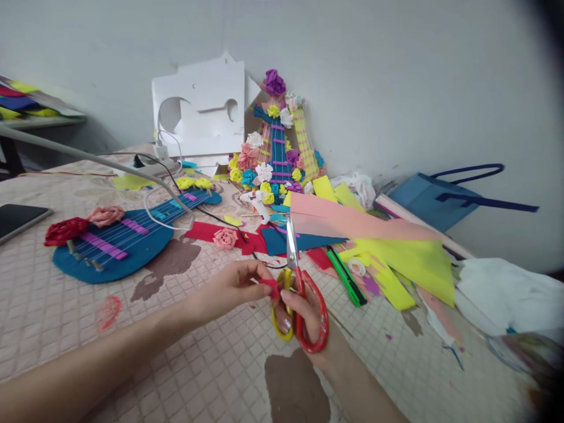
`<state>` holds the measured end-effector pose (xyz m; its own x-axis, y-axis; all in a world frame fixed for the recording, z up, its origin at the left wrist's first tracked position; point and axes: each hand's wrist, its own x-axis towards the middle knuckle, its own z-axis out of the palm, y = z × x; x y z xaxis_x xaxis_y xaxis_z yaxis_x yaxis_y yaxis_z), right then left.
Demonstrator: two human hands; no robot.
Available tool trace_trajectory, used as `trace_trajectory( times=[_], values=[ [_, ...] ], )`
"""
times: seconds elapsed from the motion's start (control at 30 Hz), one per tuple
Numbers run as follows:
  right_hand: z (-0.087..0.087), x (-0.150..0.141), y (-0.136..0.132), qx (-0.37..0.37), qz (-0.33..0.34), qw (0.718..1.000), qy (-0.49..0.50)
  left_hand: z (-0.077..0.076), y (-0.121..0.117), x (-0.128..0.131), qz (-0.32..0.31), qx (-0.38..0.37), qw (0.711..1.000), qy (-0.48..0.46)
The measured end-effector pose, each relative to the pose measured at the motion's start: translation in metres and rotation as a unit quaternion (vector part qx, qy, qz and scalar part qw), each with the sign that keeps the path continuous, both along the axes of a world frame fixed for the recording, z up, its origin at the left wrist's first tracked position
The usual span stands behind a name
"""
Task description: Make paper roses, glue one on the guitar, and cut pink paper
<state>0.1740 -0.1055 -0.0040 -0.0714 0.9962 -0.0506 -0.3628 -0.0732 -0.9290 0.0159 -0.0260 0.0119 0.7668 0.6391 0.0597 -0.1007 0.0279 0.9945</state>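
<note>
Over the near middle of the table, my left hand [233, 285] pinches a small red piece of crepe paper [270, 287] between thumb and fingertips. My right hand [311, 317] holds scissors [302, 286] with one red and one yellow handle loop, its fingers through the loops. The scissor blades point up and away from me and look closed together. My right thumb and fingertips also meet the red paper's edge. Past my hands lies a red paper strip [205, 231] with a pink paper rose [225, 238] on it. At left, a blue paper guitar [147, 241] carries red and pink roses.
A white glue gun [256, 202] stands behind the strip, its cord near a power strip [147, 169]. Right of my hands lie a green box cutter [347, 276] and yellow paper [405, 264]. Flower-covered guitars [278, 147] lean on the wall. A phone [20, 220] is far left.
</note>
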Motion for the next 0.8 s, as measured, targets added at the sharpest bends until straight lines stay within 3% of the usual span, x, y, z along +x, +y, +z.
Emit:
trace_trajectory(
  times=[0.13, 0.27, 0.47, 0.53, 0.63, 0.8],
  values=[
    [0.003, 0.003, 0.0, -0.008, -0.078, 0.991, -0.107, -0.001, 0.003, 0.0, 0.014, -0.005, 0.998, 0.056],
    [0.007, 0.0, 0.0, -0.014, -0.097, 0.984, -0.15, 0.002, -0.002, 0.001, -0.008, 0.029, 0.996, 0.085],
    [0.004, -0.004, 0.004, -0.031, -0.124, 0.976, -0.174, 0.0, -0.009, 0.005, 0.027, 0.076, 0.988, 0.133],
    [0.002, -0.003, 0.005, -0.033, -0.138, 0.975, -0.169, -0.004, -0.009, 0.006, 0.04, 0.043, 0.991, 0.116],
    [-0.001, -0.001, 0.005, -0.028, -0.156, 0.976, -0.148, -0.01, -0.008, 0.008, 0.023, -0.066, 0.993, 0.095],
    [-0.001, 0.003, 0.002, -0.018, -0.111, 0.98, -0.165, -0.013, -0.003, 0.007, 0.051, -0.182, 0.981, 0.045]
  ],
)
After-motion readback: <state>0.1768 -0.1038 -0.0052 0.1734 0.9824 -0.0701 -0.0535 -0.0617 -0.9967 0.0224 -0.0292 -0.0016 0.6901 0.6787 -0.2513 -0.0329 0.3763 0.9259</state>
